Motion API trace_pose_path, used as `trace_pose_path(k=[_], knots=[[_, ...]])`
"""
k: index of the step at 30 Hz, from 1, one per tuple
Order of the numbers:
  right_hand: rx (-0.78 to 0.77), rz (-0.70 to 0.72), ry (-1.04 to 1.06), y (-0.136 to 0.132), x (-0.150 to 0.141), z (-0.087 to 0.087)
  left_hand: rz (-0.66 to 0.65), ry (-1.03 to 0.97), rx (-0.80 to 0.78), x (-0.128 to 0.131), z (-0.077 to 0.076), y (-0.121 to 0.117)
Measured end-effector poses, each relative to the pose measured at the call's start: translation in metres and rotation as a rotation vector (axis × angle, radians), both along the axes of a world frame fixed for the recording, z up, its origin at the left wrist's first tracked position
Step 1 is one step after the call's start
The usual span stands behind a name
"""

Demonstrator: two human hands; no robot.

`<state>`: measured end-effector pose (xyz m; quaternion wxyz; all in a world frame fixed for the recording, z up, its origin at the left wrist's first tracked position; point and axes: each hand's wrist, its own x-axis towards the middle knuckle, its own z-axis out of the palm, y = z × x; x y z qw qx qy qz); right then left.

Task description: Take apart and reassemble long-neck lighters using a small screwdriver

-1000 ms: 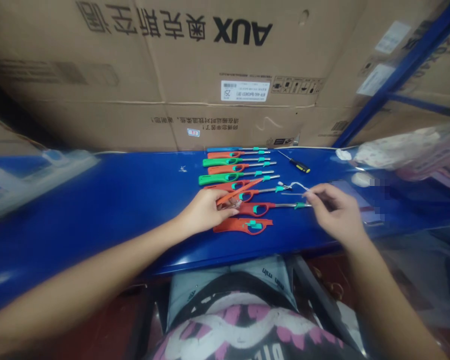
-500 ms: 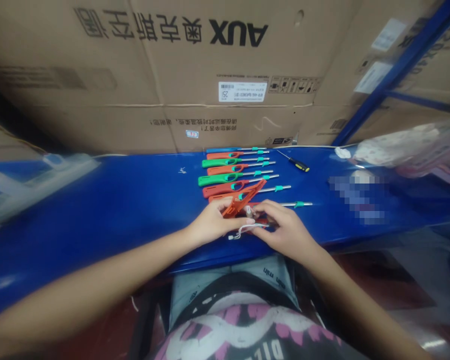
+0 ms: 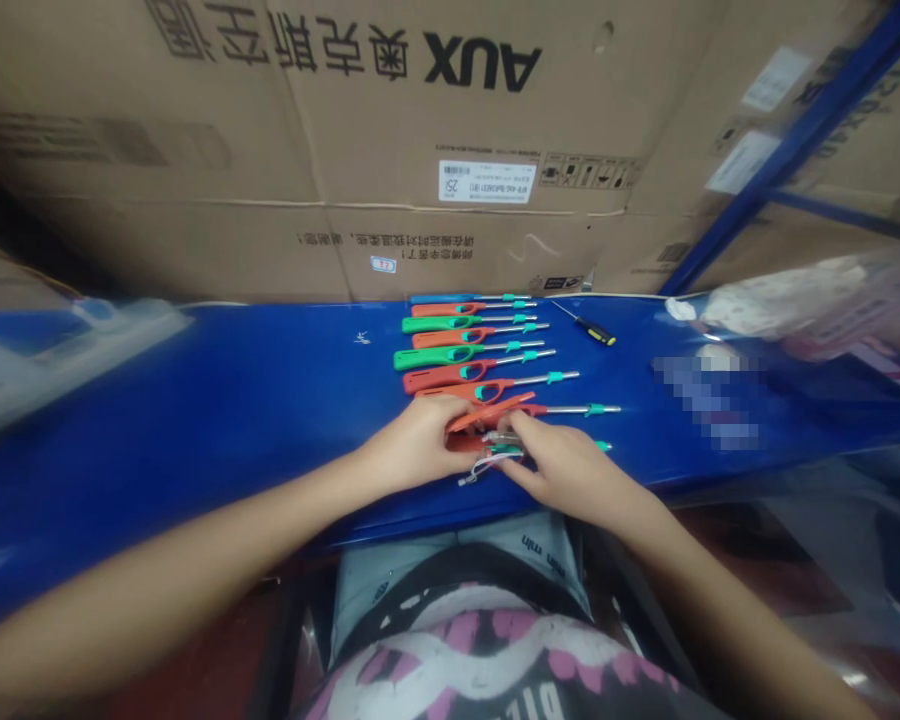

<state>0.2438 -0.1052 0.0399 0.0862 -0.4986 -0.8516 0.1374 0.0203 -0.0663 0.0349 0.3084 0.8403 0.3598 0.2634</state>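
My left hand (image 3: 424, 440) is closed around the handle end of an orange gas lighter that is open, its loose casing half (image 3: 495, 411) lifted over the other half. My right hand (image 3: 562, 465) pinches the same lighter near its middle, where a small pale inner part (image 3: 504, 438) shows between the fingertips. Thin white wires (image 3: 478, 467) hang out on the near side. Beyond my right hand pokes the lighter's teal tip (image 3: 604, 446); most of its barrel is hidden. Just past my hands lies an orange-red lighter (image 3: 562, 410).
Several red, orange, green and blue lighters (image 3: 439, 357) lie in a row on the blue table (image 3: 270, 400). A black-and-yellow screwdriver (image 3: 596, 330) sits right of them. Large cardboard boxes (image 3: 345, 150) stand behind. Plastic bags (image 3: 787, 290) are at right, a whitish object (image 3: 67, 365) at left.
The lifted casing half has tipped down flatter over the lighter. My right hand has shifted slightly, and the lighter's teal tip now shows beyond it.
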Motion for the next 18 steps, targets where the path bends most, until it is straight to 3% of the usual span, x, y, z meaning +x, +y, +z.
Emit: trace_pose_path(k=[5,8,10,12,14,16,17,18], knots=[[-0.027,0.007,-0.092,0.005,-0.002,-0.003,0.012,0.025,0.002,0.001,-0.001,-0.001],[-0.017,0.053,-0.043,0.004,0.006,0.008,0.002,0.021,0.006,0.001,0.000,0.000],[0.040,0.012,-0.028,0.009,0.019,0.020,0.005,0.019,0.003,0.000,0.001,0.001],[0.171,-0.156,-0.057,0.027,0.039,0.032,0.017,0.040,0.008,-0.002,0.003,0.001],[0.325,-0.421,-0.136,0.058,0.064,0.043,0.035,0.123,0.051,-0.004,0.004,-0.001],[0.296,-0.654,-0.252,0.100,0.092,0.051,0.033,0.256,0.121,-0.006,0.005,-0.003],[0.211,-0.747,-0.309,0.122,0.105,0.052,0.025,0.323,0.153,-0.006,0.005,-0.005],[0.159,-0.785,-0.327,0.145,0.117,0.053,0.016,0.378,0.175,-0.007,0.005,-0.006]])
